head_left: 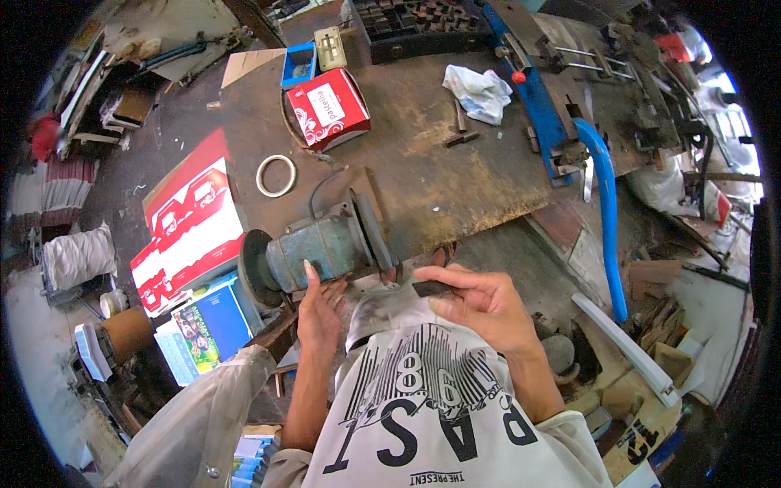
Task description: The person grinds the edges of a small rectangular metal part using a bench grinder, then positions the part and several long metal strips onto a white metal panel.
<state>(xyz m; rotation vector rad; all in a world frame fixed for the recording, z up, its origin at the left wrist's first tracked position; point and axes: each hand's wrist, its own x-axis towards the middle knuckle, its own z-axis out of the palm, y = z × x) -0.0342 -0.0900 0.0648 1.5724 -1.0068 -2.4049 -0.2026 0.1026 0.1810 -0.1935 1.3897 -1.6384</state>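
A worn blue-green bench grinder (319, 252) sits at the bench's near edge, with a wheel at each end. My left hand (320, 313) is just in front of its motor body, fingers stretched out, and holds nothing that I can see. Whether the fingertips touch the grinder I cannot tell. To the right of the grinder, my right hand (480, 305) is closed in a pinch between thumb and forefinger. From that grip a small dark flat piece (429, 288) sticks out to the left, toward the right-hand wheel (373, 230), apart from it.
On the brown workbench (407, 179) lie a tape roll (276, 176), a red-and-white box (328, 110), a hammer (462, 130) and a crumpled cloth (478, 93). Red-and-white printed sheets (191, 220) lie left of the grinder. A blue pipe (606, 220) hangs down at the right.
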